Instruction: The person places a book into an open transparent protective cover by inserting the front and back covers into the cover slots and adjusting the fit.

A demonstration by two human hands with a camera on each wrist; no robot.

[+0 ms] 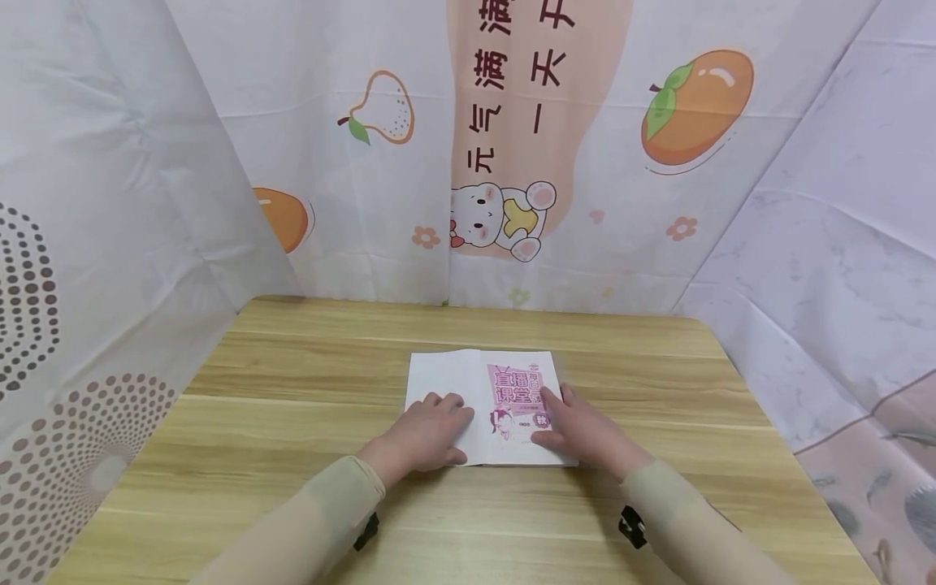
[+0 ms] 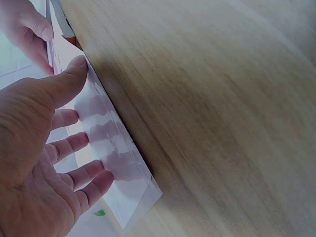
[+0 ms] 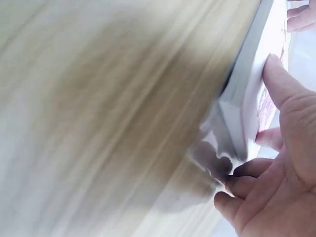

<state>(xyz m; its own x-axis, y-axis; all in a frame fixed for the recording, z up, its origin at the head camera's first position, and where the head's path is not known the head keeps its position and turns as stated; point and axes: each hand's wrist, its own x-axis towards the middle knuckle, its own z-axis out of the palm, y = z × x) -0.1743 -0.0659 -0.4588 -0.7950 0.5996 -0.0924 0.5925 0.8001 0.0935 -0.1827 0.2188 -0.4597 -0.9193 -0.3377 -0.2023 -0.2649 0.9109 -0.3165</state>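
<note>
A book point(image 1: 515, 445) lies open on the wooden table, its right page point(image 1: 515, 382) printed in pink with large characters and a small cartoon figure. The left leaf point(image 1: 439, 370) is plain white. My left hand point(image 1: 430, 431) rests on that leaf with fingers spread and slightly bent, its thumb near the lower edge in the left wrist view. At the book's right side is my right hand point(image 1: 588, 431), thumb and index finger touching the printed page. Its other fingers point(image 3: 242, 185) bend past the thick page block point(image 3: 243, 106), beside a see-through cover edge.
The wooden table point(image 1: 292, 382) has rounded far corners. A white curtain point(image 1: 395, 203) with fruit drawings, characters and a cartoon bear hangs behind it, and more patterned cloth point(image 1: 110, 244) stands at both sides. Dark devices point(image 1: 632, 526) are strapped under both wrists.
</note>
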